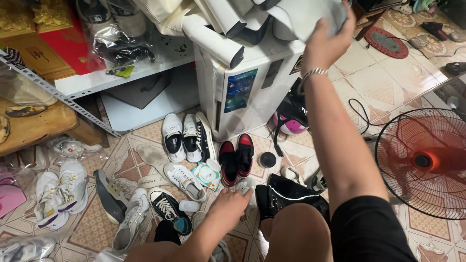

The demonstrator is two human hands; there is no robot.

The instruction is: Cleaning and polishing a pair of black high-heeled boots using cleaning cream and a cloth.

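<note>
Patterned floor tiles (92,225); left hand (228,206) presses rubbery white sneaker (245,185).

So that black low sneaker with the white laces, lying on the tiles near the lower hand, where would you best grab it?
Probably at the heel collar. The black sneaker lies sole down, its opening facing up, toe pointing toward the viewer. The left hand rests just to its right, so coming from above and that side, fingers could hook into the opening. Other shoes crowd its left.

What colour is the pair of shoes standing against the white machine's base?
Red and black pair of shoes, head view.
</note>
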